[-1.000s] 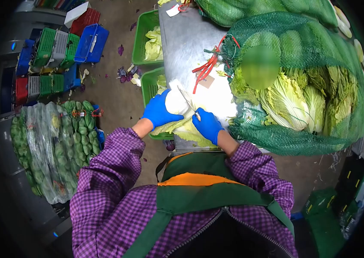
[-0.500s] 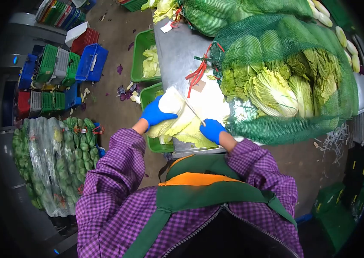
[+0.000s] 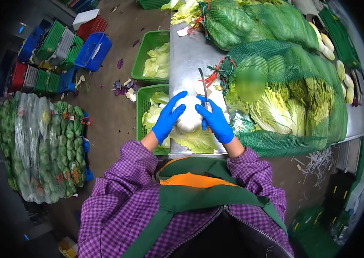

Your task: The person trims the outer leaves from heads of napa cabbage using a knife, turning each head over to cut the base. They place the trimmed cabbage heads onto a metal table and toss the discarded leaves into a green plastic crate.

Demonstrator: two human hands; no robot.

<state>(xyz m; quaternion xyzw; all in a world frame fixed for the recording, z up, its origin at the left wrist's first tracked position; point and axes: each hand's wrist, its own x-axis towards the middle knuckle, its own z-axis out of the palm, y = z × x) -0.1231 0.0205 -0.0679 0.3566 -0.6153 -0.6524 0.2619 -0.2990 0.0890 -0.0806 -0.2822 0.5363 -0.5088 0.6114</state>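
My left hand (image 3: 167, 118), in a blue glove, cups the left side of a napa cabbage (image 3: 188, 117) whose white base faces up. A knife (image 3: 203, 81) with a dark, narrow blade is gripped in my right hand (image 3: 217, 122), also gloved. Its blade points away from me, and the right fingers rest against the cabbage's right side. Loose yellow-green leaves (image 3: 195, 141) lie under and in front of the cabbage on the metal table (image 3: 183, 56).
Green net bags of cabbages (image 3: 272, 64) cover the table's right side, one opened. Green crates (image 3: 140, 64) with leaves stand along the left edge. Bagged green vegetables (image 3: 40, 146) and stacked crates (image 3: 92, 51) are further left. Purple scraps (image 3: 124, 89) litter the floor.
The cabbage has turned from lying tilted to base up and shifted slightly right. The knife blade has left the base and swung away from me. My right hand now touches the cabbage.
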